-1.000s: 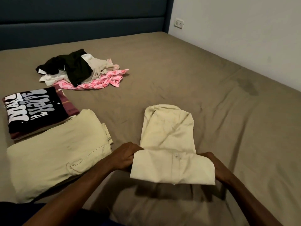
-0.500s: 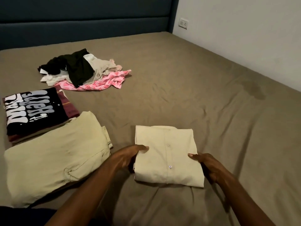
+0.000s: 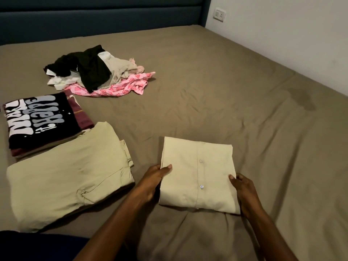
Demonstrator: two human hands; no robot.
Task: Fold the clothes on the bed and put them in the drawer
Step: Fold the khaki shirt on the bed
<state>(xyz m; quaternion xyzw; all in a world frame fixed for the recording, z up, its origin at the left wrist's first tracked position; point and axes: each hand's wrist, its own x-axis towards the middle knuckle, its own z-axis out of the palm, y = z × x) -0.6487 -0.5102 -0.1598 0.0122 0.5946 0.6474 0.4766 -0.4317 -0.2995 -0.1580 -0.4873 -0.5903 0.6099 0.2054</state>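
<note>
Now final fold done: cream buttoned cotton shirt (image 3: 197, 176), half-open a second ago, lies as flat rectangle on bed between hands. Left hand (image 3: 152, 182) pinches its left edge, right hand (image 3: 243, 193) grips right edge. Likely next: stack it onto folded pile left of left hand.

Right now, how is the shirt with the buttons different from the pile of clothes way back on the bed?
The cream button shirt is folded into a neat flat rectangle; the pile of clothes is crumpled and unfolded. The shirt is one plain colour; the pile mixes black, white, beige and pink. The left hand and right hand grip the shirt's sides; nothing touches the pile. Both lie on the bed.
</note>
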